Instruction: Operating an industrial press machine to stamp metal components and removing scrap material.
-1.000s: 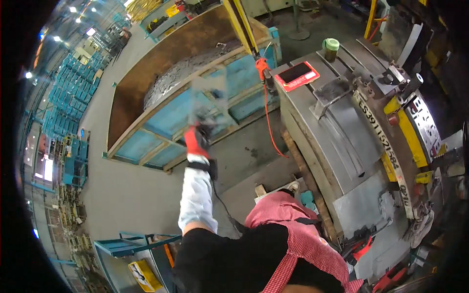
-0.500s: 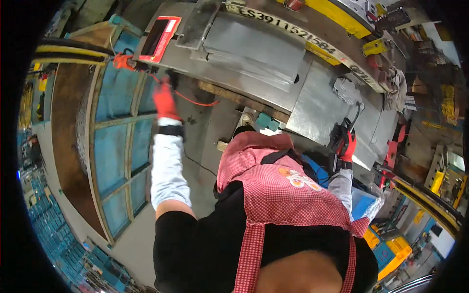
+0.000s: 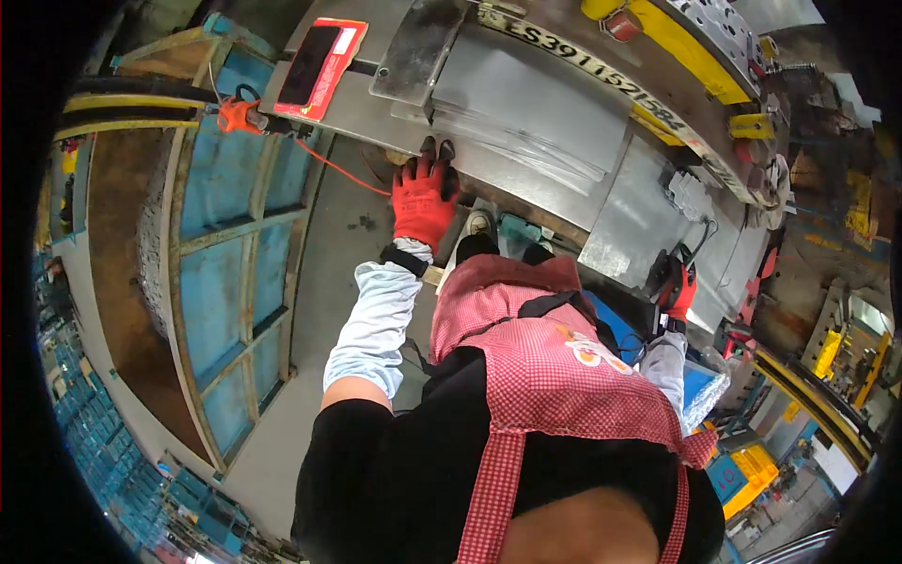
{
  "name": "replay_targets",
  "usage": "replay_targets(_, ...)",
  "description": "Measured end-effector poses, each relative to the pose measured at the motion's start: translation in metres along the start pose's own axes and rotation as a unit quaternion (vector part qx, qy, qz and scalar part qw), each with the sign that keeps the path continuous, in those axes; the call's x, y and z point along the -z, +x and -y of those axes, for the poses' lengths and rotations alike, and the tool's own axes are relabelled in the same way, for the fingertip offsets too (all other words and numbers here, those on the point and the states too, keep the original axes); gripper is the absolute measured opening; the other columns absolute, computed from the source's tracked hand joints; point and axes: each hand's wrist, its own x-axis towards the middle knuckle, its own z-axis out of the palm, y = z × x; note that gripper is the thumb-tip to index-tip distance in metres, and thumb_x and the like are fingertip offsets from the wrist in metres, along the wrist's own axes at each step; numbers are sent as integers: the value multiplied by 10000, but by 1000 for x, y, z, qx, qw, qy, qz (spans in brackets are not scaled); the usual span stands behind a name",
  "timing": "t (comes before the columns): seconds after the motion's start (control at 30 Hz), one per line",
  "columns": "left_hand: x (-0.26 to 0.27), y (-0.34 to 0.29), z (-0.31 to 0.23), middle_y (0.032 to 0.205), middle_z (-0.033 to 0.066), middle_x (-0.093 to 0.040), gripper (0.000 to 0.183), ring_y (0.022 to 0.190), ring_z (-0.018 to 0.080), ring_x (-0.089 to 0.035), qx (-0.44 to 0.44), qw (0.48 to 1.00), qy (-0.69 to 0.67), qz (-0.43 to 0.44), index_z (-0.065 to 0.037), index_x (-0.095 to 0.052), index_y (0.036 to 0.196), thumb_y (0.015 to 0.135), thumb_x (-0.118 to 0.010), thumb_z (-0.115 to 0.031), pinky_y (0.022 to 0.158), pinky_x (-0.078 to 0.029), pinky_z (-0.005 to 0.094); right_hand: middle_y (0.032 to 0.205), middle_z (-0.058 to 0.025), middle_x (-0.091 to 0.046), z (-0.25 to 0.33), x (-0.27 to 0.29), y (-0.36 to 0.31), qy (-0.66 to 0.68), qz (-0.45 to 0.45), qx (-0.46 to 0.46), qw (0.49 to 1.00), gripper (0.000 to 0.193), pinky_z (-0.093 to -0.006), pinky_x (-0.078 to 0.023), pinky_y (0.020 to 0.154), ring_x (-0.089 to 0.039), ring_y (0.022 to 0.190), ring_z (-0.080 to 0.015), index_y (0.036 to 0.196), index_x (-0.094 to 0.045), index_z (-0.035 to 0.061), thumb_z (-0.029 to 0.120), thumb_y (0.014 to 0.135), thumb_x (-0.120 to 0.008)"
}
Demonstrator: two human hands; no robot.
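My left hand (image 3: pixel 426 199), in a red glove with dark fingertips, reaches to the front edge of the metal table (image 3: pixel 512 174). Its fingers are stretched out and nothing shows in them. Just beyond lies a stack of thin grey metal sheets (image 3: pixel 531 89). On the right, my right hand (image 3: pixel 681 289), in a red and black glove, is closed around a dark tool with a curved end (image 3: pixel 700 242); its grip is partly hidden. A flat grey piece with a jagged outline (image 3: pixel 691 195) lies beside the tool on a bare metal plate (image 3: pixel 620 221).
A dark phone-like slab (image 3: pixel 310 64) lies on a red-bordered card at the far left of the table. Beside it is a clear-looking plate (image 3: pixel 418 52). A lettered machine beam (image 3: pixel 601 75) crosses behind the sheets. An orange clamp-like thing (image 3: pixel 240 115) and blue framed panels (image 3: pixel 221 188) stand left.
My left hand has swung right, from beside the blue panels to the table edge near the sheets. My right hand stays with the tool, shifted slightly right and down in the view.
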Motion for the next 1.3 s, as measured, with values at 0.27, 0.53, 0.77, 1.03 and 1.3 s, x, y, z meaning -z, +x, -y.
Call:
replay_targets(0.27, -6, 6, 6, 1250, 87, -439, 508, 1082, 341, -433, -23, 998, -34, -38, -182, -454, 1229, 750, -562, -311, 947, -305, 475, 879, -97, -617, -29, 46, 21, -76, 21, -2, 997, 345, -311, -515, 644, -616, 723, -207, 1182, -471, 48, 144, 854, -516)
replay_targets(0.53, 2, 3, 0, 1293, 87, -425, 484, 1074, 380, -434, -9, 998, -58, -14, -163, -484, 1199, 738, -592, -258, 959, -320, 466, 771, -68, -603, -29, 39, 19, -80, 16, 40, 996, 390, -260, -472, 563, -574, 646, -147, 1201, -468, 76, 177, 836, -557)
replay_targets(0.77, -10, -1, 1, 1268, 86, -439, 537, 1093, 342, -439, -9, 999, -23, -21, -191, -470, 1213, 704, -619, -277, 939, -325, 467, 868, -86, -614, -2, 22, 0, 5, 7, 41, 999, 418, -262, -478, 567, -576, 650, -148, 1209, -443, 69, 102, 816, -581)
replay_targets(1.03, -9, 1, 4, 1249, 91, -453, 486, 1034, 342, -491, 18, 1000, 14, 17, -137, -496, 1163, 725, -605, -317, 914, -352, 471, 864, -122, -616, 45, 30, -12, 91, -13, 102, 991, 413, -248, -437, 519, -516, 560, -138, 1216, -442, 10, 64, 813, -511)
replay_targets(1.3, -5, 10, -17, 1233, 103, -473, 437, 1008, 359, -517, 69, 994, 26, 80, -147, -497, 1159, 785, -533, -369, 851, -409, 476, 909, -110, -613, 89, 5, -69, 80, 63, 59, 993, 418, -238, -423, 529, -504, 605, -99, 1202, -447, 10, 90, 809, -564)
